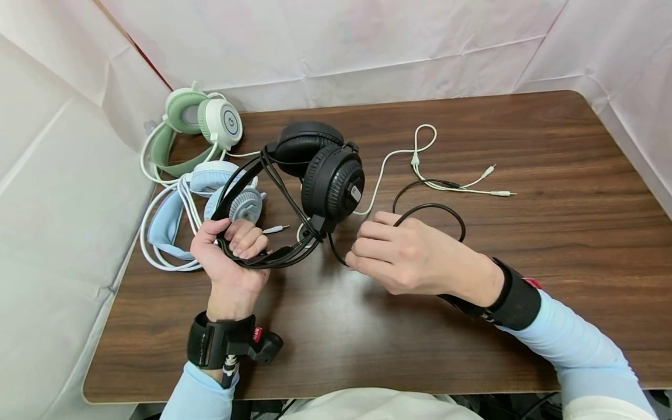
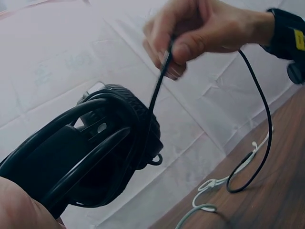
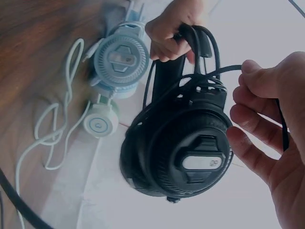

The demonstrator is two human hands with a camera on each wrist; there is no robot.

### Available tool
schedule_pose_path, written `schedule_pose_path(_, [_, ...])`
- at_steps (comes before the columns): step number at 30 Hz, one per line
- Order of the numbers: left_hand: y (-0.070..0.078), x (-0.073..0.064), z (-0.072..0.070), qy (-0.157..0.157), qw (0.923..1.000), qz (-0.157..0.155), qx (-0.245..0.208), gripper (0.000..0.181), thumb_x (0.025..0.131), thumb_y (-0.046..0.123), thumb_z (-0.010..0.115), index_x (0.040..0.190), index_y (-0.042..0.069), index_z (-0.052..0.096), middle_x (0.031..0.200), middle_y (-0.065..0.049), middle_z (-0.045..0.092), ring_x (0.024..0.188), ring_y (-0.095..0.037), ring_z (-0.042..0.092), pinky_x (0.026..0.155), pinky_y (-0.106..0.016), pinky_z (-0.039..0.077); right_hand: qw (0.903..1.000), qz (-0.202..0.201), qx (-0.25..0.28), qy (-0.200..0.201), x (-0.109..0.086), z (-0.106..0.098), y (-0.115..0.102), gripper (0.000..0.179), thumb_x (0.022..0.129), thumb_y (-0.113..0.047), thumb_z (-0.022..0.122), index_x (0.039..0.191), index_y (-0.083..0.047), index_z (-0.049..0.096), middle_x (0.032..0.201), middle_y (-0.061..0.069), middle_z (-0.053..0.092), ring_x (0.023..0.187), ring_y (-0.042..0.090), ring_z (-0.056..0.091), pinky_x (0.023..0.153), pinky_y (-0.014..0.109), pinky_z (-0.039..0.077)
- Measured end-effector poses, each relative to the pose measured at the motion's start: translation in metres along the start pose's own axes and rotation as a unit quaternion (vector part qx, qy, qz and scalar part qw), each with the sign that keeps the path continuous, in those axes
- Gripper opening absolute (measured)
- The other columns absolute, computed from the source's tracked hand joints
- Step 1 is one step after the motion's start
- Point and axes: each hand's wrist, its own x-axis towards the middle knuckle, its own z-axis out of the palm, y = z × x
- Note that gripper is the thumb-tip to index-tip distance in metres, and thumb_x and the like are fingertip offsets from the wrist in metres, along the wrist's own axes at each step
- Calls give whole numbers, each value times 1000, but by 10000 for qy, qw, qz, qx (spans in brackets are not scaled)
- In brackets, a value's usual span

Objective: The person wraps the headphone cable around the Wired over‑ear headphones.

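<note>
Head view: the black headphones (image 1: 332,188) are held above the bench (image 1: 556,251), their headband (image 1: 241,184) gripped by the curled fingers of the left hand (image 1: 231,251), apparently so that they are kept steady. The black cable (image 1: 433,205) is pinched between thumb and fingers of the right hand (image 1: 415,256), probably so that its slack can be controlled; strands are laid along the headband. Green headphones (image 1: 228,123) and blue headphones (image 1: 169,221) are set at the left, presumably out of the hands' way. Farther right, a pale cable (image 1: 415,158) is spread, ending in two plugs (image 1: 503,193). Dark wood grain is shown by the bench, which is backed by creased white sheeting (image 1: 367,46).
</note>
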Motion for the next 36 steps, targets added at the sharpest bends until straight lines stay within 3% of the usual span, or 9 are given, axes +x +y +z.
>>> schedule_pose_path(11, [-6,5,3,-20,9965,-95,825,23,75,8,45,61,15,27,52,6,23,41,-8,21,39,-19,22,9976,-433,-375,400,14,-10,2,8,90,0,56,86,2,63,74,4,49,66,21,50,61,32,45])
schedule_pose_path(20, [-12,1,5,-54,9860,-369,1626,25,79,6,40,60,15,26,55,6,19,42,-8,17,40,-18,21,9937,-485,-634,790,24,-19,5,15,93,-8,59,81,1,61,74,5,53,65,21,53,59,32,44])
schedule_pose_path(29, [-20,0,6,-275,9743,-744,2109,31,83,5,36,57,15,21,56,6,16,44,-7,15,41,-16,20,9954,-453,-454,710,20,-29,15,19,94,-14,59,85,2,63,77,6,58,68,22,56,62,33,47])
schedule_pose_path(36, [-24,-1,6,-346,9670,-748,2410,33,79,4,42,56,15,21,56,6,15,43,-6,14,40,-16,18,9973,-441,-549,189,17,-30,27,19,92,-19,63,89,-1,62,81,5,57,73,24,55,63,34,48])
